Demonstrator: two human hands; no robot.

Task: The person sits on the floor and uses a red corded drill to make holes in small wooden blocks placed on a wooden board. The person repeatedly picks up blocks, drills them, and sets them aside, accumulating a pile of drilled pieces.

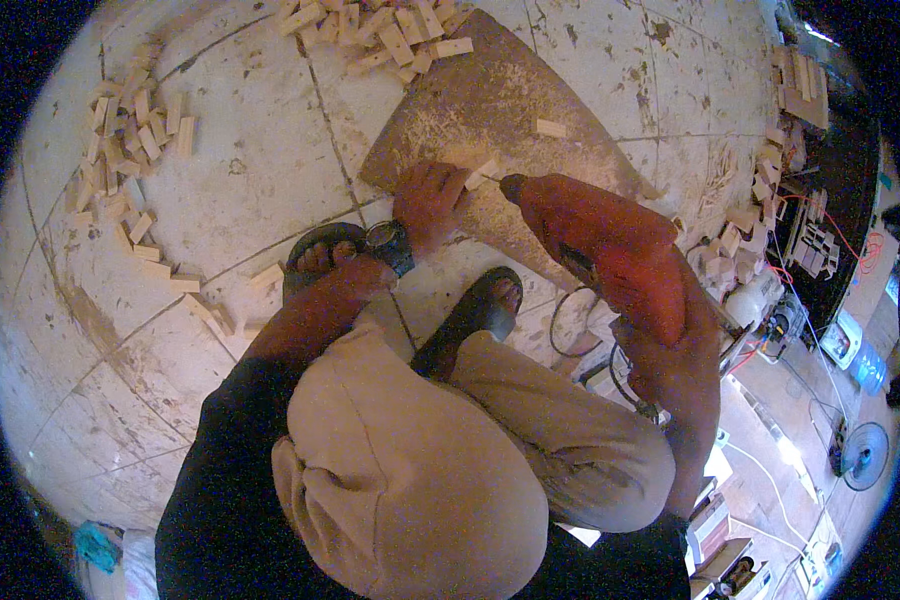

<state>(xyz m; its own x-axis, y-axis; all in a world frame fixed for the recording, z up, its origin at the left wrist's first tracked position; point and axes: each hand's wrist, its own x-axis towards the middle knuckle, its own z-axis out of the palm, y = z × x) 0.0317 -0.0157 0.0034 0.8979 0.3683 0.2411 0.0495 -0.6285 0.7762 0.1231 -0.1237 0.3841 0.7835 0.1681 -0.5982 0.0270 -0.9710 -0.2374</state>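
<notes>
And here my left hand (430, 197), fingers curled, pinches a small wooden block (482, 175) on the brown board (576, 165), seemingly to steady it for the red drill (600, 218) my right hand (660, 362) grips closely, nose pointing its way.

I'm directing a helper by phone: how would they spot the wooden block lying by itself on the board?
On the tiled floor, find the large brown board dusted with sawdust. Near its right edge lies a small, pale wooden block. It lies alone, while another block is at the left hand and others crowd the heap at the board's far end.
</notes>
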